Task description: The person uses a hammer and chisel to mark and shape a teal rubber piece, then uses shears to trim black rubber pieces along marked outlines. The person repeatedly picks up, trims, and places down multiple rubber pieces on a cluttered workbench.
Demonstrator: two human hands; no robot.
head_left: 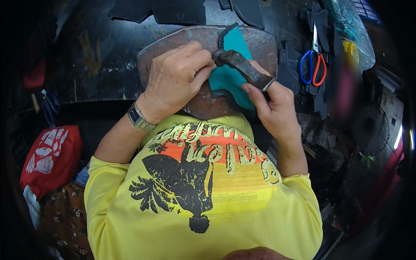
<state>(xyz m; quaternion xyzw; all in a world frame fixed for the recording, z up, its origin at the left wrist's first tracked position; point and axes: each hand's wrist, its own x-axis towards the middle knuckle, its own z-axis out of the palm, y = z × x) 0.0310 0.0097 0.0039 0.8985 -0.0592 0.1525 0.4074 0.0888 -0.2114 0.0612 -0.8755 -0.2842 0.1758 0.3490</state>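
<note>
My right hand (276, 106) grips a hammer (249, 69) whose dark, worn metal head reaches to the left, near my left fingertips; its handle is mostly hidden. Under the hammer lies a teal piece (227, 82) of sheet material with a black border, notched along its upper left edge. My left hand (177, 80) has thumb and fingers pinched together at the left edge of this piece. Both rest over a brown, scuffed board (164, 45) with a rounded outline, close against my yellow shirt.
Black cut pieces (180, 12) lie at the far side of the dark table (104, 56). To the right are scissors (313, 65) with blue and red handles, more dark cut pieces and a clear plastic bag (357, 34). A red cloth item (52, 158) is at the left.
</note>
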